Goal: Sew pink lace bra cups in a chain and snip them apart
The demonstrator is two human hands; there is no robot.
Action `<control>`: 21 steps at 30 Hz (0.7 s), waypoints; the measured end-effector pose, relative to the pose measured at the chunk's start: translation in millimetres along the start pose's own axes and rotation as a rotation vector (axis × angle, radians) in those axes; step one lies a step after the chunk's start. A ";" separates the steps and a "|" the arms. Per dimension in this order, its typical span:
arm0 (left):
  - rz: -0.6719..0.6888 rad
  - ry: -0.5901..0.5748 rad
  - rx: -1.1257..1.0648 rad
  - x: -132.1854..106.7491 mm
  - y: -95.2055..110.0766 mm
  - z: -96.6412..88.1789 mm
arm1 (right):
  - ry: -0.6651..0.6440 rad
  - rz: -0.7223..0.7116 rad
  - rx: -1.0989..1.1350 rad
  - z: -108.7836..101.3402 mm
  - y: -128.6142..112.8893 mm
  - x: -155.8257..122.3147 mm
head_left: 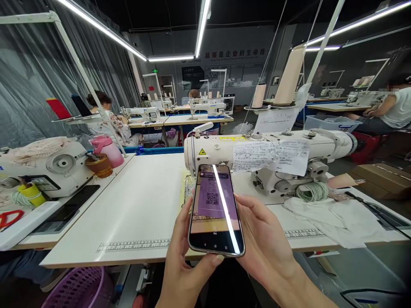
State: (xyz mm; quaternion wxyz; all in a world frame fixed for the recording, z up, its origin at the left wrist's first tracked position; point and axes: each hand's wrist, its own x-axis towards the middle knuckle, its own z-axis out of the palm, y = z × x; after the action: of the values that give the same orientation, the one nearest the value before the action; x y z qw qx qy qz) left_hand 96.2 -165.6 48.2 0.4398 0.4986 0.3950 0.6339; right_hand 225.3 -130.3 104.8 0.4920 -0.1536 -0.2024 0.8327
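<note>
While my left hand (181,261) is clasping the phone (213,205) along its left side, thumb lying at the lower edge, my right hand (266,239) is bracing the right side, so both are closed on it. I'm holding it over the front of the white table (141,201), before the head of the sewing machine (221,147). The screen is showing a QR code on purple, and a bright streak is reflecting down it. Handwritten papers (271,156) are hanging on the machine's front, and thread cones (290,77) are standing above. To my right, a coil of pale cord (311,191) is resting near some white cloth (334,218), which is spilling over the table's edge. Off to my left, a pink jug (111,152) is standing beside a brown pot (99,164), and a purple basket (77,291) is sitting below. Farther off, a person in white (398,107) is sitting at the right.
</note>
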 end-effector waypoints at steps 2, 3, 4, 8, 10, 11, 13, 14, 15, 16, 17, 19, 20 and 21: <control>-0.002 0.004 0.007 2.1 -0.1 -0.3 | 0.006 -0.006 -0.006 0.5 -0.9 1.6; -0.002 0.003 0.006 2.7 -0.4 -0.6 | 0.008 -0.008 -0.010 0.7 -1.2 2.2; -0.003 0.001 0.003 3.3 -0.8 -0.9 | 0.011 -0.011 -0.015 1.0 -1.5 2.9; -0.007 0.004 0.015 5.3 -1.8 -1.5 | 0.012 -0.019 -0.041 2.6 -2.3 5.4; 0.003 0.001 0.019 6.5 -1.4 -1.0 | 0.012 -0.015 -0.044 3.3 -2.8 6.5; 0.009 -0.003 0.016 7.0 -1.0 -0.5 | 0.013 -0.012 -0.040 3.5 -3.1 7.0; 0.014 -0.011 0.007 7.8 -0.2 0.5 | 0.011 -0.006 -0.030 3.4 -3.7 7.9; 0.010 -0.011 0.006 8.0 0.1 0.9 | 0.007 -0.009 -0.024 3.0 -4.0 8.2; 0.004 -0.009 0.006 8.1 0.2 1.3 | 0.003 -0.012 -0.018 2.4 -4.3 8.4; -0.002 -0.007 0.007 8.1 0.1 1.6 | 0.000 -0.016 -0.014 1.7 -4.5 8.6; -0.007 -0.005 0.008 8.1 -0.2 1.8 | -0.002 -0.019 -0.011 1.0 -4.6 8.8; -0.008 0.001 0.010 8.3 -1.0 2.1 | -0.001 -0.021 -0.010 -0.3 -4.5 9.3; -0.005 0.003 0.011 8.5 -1.5 2.2 | 0.001 -0.019 -0.010 -0.6 -4.5 9.6; -0.003 0.005 0.013 8.7 -1.9 2.3 | 0.004 -0.019 -0.011 -0.8 -4.4 9.9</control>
State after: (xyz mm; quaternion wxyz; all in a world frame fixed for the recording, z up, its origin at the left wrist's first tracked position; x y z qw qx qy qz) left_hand 97.7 -156.7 49.3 0.4366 0.4992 0.4012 0.6318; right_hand 224.3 -119.5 105.7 0.4995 -0.1561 -0.2072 0.8265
